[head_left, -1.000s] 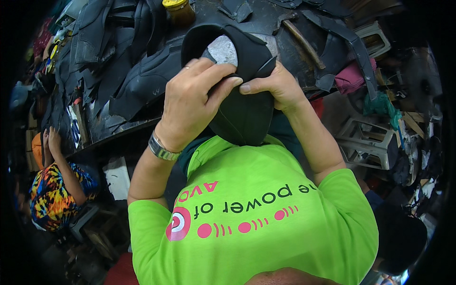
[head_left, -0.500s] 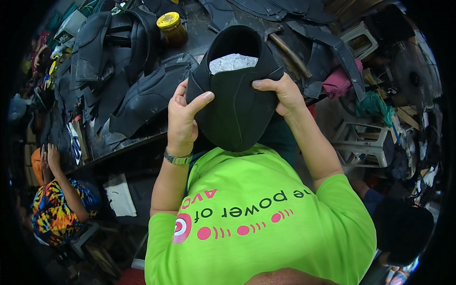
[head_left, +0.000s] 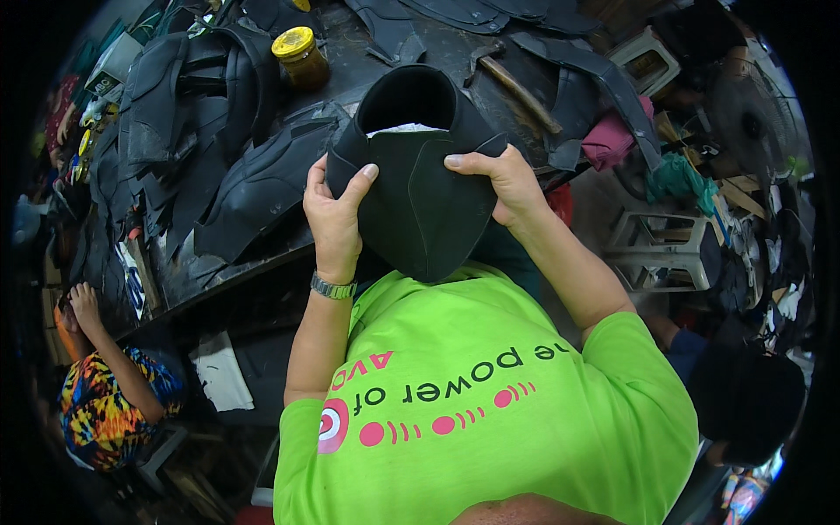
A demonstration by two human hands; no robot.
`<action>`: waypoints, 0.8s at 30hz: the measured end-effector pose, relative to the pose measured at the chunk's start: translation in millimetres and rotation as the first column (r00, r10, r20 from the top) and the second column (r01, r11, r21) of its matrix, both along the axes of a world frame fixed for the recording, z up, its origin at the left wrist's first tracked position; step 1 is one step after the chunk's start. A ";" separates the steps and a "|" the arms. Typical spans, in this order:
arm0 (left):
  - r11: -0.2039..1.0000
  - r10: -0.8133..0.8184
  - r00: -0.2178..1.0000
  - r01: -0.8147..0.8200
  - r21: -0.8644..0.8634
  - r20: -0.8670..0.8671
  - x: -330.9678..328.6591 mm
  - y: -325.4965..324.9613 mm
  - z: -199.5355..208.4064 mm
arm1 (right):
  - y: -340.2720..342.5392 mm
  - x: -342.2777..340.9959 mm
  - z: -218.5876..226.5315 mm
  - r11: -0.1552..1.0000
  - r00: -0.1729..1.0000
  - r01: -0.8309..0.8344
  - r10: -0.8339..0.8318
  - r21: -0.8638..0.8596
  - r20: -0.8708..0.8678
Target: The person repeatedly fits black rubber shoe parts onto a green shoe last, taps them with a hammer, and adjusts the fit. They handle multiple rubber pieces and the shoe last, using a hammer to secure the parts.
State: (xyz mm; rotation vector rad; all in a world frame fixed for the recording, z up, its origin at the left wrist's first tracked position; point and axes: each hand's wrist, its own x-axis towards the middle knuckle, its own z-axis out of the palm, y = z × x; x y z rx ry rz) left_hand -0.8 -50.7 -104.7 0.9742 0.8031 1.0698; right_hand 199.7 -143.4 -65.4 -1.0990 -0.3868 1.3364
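Note:
Between both hands I hold a black shoe upper (head_left: 424, 197) at chest height. Its rounded opening points away from me, and its tapered end hangs close to my shirt. My left hand (head_left: 337, 210) grips the left side, thumb lying on the front and fingers going behind. On the opposite side my right hand (head_left: 507, 179) has its thumb pressed on the front face, with its other fingers partly hidden behind. A curved seam runs down the middle. Inside the opening a strip of pale material (head_left: 407, 129) shows, partly covered.
A dark workbench (head_left: 236, 282) carries black cut pieces (head_left: 262, 179), a yellow-lidded jar (head_left: 300, 58) and a hammer (head_left: 516, 87). Pink cloth (head_left: 612, 138) lies at its right. A grey plastic stool (head_left: 661, 254) stands right. Another person in a colourful shirt (head_left: 114, 402) sits at left.
The shoe upper has tilted, so less of the pale material shows in its opening. Both hands keep their grip. The other person's hands have drawn together.

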 end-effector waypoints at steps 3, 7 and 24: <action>1.000 -0.005 1.000 0.006 0.010 -0.017 -0.3 -0.5 1.4 | -0.3 -2.2 1.8 0.999 0.999 0.031 -0.031 -0.011 0.029; 0.999 -0.044 0.999 0.044 -0.006 -0.023 -2.4 -0.2 4.2 | 0.0 -0.8 1.6 0.999 0.999 0.030 -0.029 -0.028 0.035; 0.983 -0.035 0.965 0.079 0.163 -0.260 -5.6 1.1 6.0 | -0.2 13.3 -4.9 0.992 0.981 -0.111 0.119 0.056 -0.155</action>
